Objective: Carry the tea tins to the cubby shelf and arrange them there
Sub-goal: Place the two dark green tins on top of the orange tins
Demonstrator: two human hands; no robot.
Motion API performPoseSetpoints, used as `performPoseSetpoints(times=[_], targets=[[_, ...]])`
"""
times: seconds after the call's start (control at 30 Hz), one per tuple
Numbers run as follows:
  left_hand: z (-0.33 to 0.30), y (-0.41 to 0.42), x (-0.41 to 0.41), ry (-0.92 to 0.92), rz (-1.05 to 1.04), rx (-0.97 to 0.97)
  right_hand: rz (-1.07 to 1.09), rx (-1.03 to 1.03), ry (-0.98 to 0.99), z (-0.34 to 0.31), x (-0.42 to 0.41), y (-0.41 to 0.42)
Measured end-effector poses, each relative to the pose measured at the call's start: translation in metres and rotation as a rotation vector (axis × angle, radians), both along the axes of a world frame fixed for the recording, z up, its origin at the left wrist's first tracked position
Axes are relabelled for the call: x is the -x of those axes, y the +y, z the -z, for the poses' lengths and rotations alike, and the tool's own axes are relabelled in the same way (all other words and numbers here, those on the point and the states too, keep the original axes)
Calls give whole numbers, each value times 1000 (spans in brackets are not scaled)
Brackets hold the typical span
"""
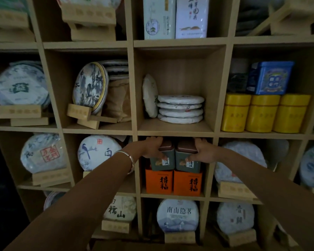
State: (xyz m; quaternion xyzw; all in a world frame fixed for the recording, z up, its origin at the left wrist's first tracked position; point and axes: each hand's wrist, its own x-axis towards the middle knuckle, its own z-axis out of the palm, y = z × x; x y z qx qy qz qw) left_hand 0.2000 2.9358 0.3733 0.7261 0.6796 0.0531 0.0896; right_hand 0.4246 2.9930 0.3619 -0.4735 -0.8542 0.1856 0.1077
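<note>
**Two tins go on the orange boxes**

Head view: The left hand point(151, 148) grasps the left grey tin point(163, 160). The right hand point(202, 150) grasps the right grey tin point(188, 161). Both smooth, boxy tins touch, standing on two square orange boxes point(173, 182) in a middle cubby of the wooden shelf point(176, 132).

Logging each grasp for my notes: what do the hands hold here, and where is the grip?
Each hand grips one grey-green tea tin at its outer side: left hand on the left tin, right hand on the right tin.
</note>
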Motion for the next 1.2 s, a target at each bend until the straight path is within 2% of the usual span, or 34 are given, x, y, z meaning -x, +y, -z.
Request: performPoseSetpoints(times=[0.13,0.33,0.5,0.73,1.03,1.2], targets=[[1,13,4,-60,19,47,-35,69,73,1,6,9],[-1,21,11,3,30,86,-58,127,46,-4,16,15],[-1,21,11,-24,59,71,-34,0,-50,-9,21,13],[1,16,14,-139,113,16,-61,-35,-76,-10,20,10],[11,7,17,-111,189,-199,-182,-205,-57,-3,11,1],[13,8,19,-67,207,-236,-206,-243,-57,-2,7,-2]])
